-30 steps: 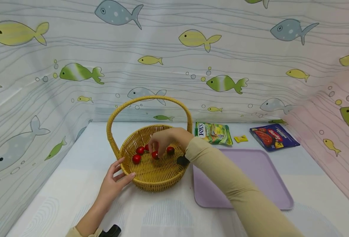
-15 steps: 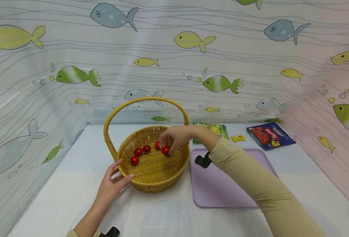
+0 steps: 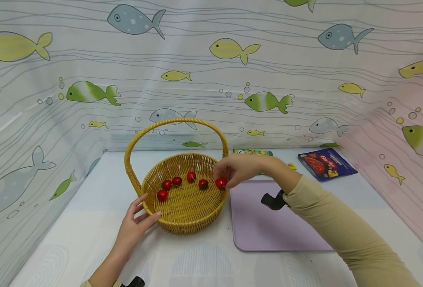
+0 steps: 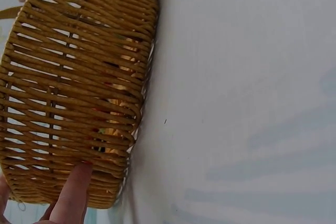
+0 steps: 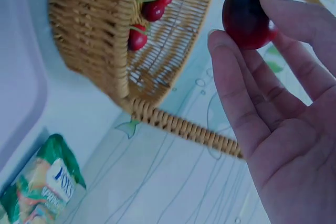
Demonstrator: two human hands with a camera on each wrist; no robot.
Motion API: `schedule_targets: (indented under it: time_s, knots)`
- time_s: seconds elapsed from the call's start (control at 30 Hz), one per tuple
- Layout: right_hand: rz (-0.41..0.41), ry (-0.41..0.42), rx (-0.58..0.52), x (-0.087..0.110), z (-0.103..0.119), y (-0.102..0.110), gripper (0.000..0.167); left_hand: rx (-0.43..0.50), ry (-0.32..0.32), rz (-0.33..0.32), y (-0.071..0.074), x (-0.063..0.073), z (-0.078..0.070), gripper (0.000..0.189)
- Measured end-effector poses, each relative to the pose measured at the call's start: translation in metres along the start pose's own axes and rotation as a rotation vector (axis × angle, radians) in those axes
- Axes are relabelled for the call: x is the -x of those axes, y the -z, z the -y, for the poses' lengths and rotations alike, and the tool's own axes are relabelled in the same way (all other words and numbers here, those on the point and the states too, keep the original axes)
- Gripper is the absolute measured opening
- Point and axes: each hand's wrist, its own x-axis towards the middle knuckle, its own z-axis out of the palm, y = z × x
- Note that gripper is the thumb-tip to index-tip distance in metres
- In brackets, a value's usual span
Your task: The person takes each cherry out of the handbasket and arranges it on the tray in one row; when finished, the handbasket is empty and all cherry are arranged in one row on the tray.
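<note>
A yellow woven basket with a tall arched handle stands left of centre in the head view. Several red cherries lie inside it, some with green stems showing in the right wrist view. My right hand pinches one cherry between thumb and fingertips, over the basket's right rim; dark shading covers its upper part in the right wrist view. On the basket's left side, my left hand rests with spread fingers against the outer wall near the rim. A straight finger touches the weave in the left wrist view.
A lilac tray lies right of the basket, under my right forearm. Behind it are a green FOX'S candy bag, a small yellow packet and a blue Barilla pouch. Fish-patterned cloth surrounds the table.
My right hand has risen from inside the basket and moved right to its rim, carrying a cherry. The left hand stays at the basket's side. The head view has shifted slightly.
</note>
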Motion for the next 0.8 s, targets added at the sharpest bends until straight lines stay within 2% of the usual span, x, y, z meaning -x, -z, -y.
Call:
schedule_targets:
  time_s: [0.23,0.47,0.8]
  knots:
    - [-0.052,-0.021,-0.015,0.028,-0.015,-0.009,0.026,0.009,0.0,0.003,0.0,-0.001,0.002,0.072]
    - [-0.141,-0.034,-0.028,0.052,-0.036,-0.029,0.026,0.015,0.003,0.006,0.0,-0.003,0.004,0.073]
    - [-0.252,-0.122,-0.05,0.073,-0.066,-0.054,0.027,0.01,0.005,0.003,0.001,-0.002,0.003,0.071]
